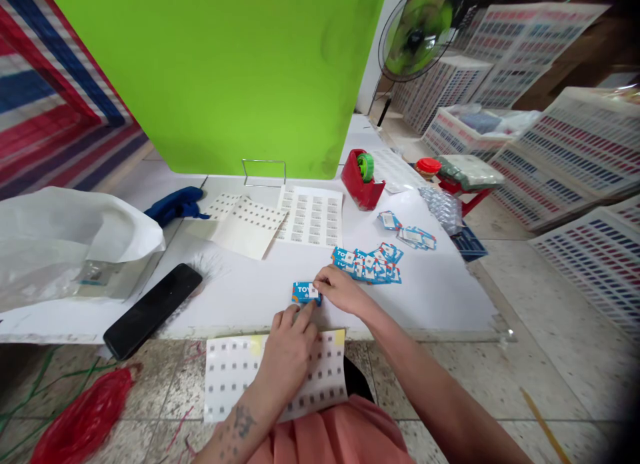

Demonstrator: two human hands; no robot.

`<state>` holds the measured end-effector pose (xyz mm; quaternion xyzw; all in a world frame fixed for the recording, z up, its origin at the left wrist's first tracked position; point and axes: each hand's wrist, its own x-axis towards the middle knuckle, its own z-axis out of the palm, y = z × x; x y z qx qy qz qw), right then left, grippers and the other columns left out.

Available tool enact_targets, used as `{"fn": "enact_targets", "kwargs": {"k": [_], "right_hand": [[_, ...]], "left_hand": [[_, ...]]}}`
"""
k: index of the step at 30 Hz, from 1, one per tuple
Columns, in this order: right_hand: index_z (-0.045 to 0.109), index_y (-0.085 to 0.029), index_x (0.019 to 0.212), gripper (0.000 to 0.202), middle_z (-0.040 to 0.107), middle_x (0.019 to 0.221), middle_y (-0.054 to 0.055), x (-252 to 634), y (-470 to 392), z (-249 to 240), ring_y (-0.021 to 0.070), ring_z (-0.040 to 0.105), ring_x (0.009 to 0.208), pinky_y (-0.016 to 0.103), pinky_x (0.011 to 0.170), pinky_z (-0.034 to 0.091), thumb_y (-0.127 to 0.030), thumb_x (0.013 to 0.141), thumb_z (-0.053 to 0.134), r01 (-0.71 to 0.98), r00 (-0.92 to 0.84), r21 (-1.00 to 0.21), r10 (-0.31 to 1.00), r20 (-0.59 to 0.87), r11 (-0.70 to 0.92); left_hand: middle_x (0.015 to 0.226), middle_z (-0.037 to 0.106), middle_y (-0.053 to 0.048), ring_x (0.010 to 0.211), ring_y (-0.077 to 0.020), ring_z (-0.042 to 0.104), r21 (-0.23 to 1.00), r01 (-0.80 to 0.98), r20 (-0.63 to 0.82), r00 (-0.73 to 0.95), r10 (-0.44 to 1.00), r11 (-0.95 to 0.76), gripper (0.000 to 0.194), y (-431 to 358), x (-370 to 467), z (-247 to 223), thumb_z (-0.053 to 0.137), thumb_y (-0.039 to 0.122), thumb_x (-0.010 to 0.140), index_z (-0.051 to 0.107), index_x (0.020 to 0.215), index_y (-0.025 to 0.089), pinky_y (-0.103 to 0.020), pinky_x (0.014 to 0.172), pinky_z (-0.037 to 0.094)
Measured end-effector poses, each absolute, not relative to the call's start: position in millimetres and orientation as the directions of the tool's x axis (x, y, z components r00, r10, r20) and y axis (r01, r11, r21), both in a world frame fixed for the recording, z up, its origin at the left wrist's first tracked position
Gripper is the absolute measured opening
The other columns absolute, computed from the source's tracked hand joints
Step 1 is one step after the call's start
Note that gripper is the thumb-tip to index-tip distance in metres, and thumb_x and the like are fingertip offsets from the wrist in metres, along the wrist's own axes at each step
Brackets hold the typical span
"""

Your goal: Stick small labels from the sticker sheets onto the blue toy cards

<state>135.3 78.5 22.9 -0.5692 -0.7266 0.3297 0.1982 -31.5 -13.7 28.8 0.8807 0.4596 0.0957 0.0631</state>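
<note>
A blue card (302, 291) with a white label lies on the white table near its front edge. My right hand (341, 288) is at the card's right side, thumb and fingers pinched at the label. Just below the card, my left hand (291, 341) rests with its fingers apart, fingertips at the card's lower edge. Under my left hand, a sheet of small square stickers (227, 377) hangs over my lap. To the right of the card lies a loose pile of similar labelled blue cards (370, 267), with smaller groups of cards (415, 236) behind.
Sticker sheets (313, 217) lie behind the card, near a red tape dispenser (361, 184). At left are a black phone (153, 311), a blue tool (175, 204) and a plastic bag (75, 234). A green board (225, 77) stands at the back. White crates (575, 144) fill the right.
</note>
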Motion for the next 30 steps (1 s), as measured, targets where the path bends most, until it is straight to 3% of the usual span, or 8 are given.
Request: {"fn": "enact_targets", "kwargs": {"k": [17,30], "right_hand": [[0.06,-0.018,0.072,0.009,0.055,0.08,0.001,130.5,66.7,22.0,0.0141,0.053,0.076,0.028,0.071,0.042,-0.013,0.078,0.057,0.672,-0.193,-0.724,0.981,0.029,0.154],[0.061,-0.018,0.073,0.007,0.054,0.085,0.003,134.9,63.3,30.1,0.0164,0.052,0.083,0.029,0.07,0.042,-0.014,0.078,0.058,0.632,-0.204,-0.744,0.973,0.109,0.216]], "left_hand": [[0.137,0.047,-0.005,0.115,-0.03,0.042,0.188,0.816,0.11,0.536,0.837,-0.547,0.016,-7.1,-27.4,26.4,0.05,0.019,0.087,0.064,0.095,0.018,-0.046,0.087,0.041],[0.133,0.045,-0.007,0.111,-0.027,0.041,0.201,0.819,0.117,0.524,0.843,-0.537,0.013,-23.6,-39.8,35.1,0.048,0.012,0.085,0.06,0.089,0.018,-0.046,0.089,0.04]]}}
